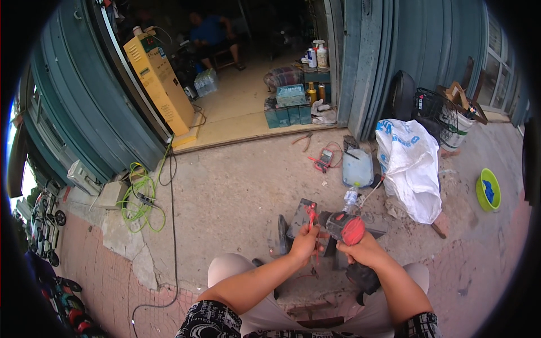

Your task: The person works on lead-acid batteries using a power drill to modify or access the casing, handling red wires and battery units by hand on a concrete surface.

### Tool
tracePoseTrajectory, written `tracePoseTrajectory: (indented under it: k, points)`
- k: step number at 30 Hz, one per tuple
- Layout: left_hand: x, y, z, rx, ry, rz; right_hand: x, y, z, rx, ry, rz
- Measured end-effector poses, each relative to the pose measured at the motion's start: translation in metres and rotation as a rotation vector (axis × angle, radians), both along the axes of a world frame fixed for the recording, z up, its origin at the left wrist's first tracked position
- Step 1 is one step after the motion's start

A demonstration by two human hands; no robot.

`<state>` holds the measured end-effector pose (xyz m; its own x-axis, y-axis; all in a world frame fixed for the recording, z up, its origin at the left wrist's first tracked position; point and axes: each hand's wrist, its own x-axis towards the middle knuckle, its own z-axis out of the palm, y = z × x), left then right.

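Observation:
My right hand (362, 249) is wrapped round the grip of a black and red cordless drill (345, 225). The drill's front end points left, close to my left hand (305, 243). Closed fingers of that left hand hold a thin red piece (311, 213), which looks like a wire or clip; its exact kind is hard to make out. Beneath both hands are dark box-shaped blocks (297, 218), partly covered by my hands and the drill. A thin red wire (316, 262) hangs below my left hand.
Ahead lie a multimeter (324, 160), pliers (302, 142), a blue-white jug (358, 168) and a clear bottle (350, 197). A white sack (410, 169) and green basin (488, 190) are at right. Cables (143, 198) coil at left. A person (209, 35) sits inside the doorway.

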<state>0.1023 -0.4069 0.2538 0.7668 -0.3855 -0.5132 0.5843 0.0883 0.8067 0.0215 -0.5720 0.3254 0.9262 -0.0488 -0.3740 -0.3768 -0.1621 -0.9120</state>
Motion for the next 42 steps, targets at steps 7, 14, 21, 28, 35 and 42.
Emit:
tracePoseTrajectory:
  k: [7, 14, 21, 28, 35, 42]
  points:
    - [0.0, -0.002, -0.001, -0.02, 0.061, 0.05, 0.001, 0.0, -0.002, 0.031, 0.01, -0.05]
    - [-0.004, -0.005, 0.001, -0.138, 0.123, 0.062, -0.006, 0.0, -0.004, 0.062, -0.025, -0.068]
    - [0.007, 0.003, -0.004, -0.225, 0.181, 0.163, -0.002, -0.005, -0.004, 0.083, 0.007, -0.108]
    - [0.019, -0.002, 0.002, -0.148, 0.098, 0.141, -0.006, -0.005, -0.004, 0.068, -0.05, -0.046]
    - [0.022, 0.0, -0.003, -0.135, 0.1, 0.239, -0.014, -0.004, 0.0, 0.063, -0.034, 0.01]
    - [0.027, -0.001, -0.015, -0.073, 0.006, 0.198, -0.018, -0.003, 0.01, 0.055, -0.037, 0.023]
